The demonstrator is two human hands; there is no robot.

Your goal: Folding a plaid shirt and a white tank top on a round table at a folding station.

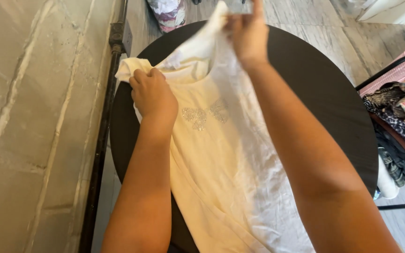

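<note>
Cream shirt (226, 159) with a sparkly bow, creased, lies on the surface (315, 89); left hand (153, 96) and right hand (248, 33) each pinch a shoulder, hem cut off.

Under my hands, a round dark table (324, 93) on a pale stone-tiled floor (315, 23). Left of my hands, a grey stone wall (33, 117); right, a pink basket (401, 70) of clothes (399, 107).

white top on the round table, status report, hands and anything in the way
Left hand grip shut on one shoulder. Right hand pinching the other, lifted. White top draped over dark round table. Nothing on it in the way.
</note>
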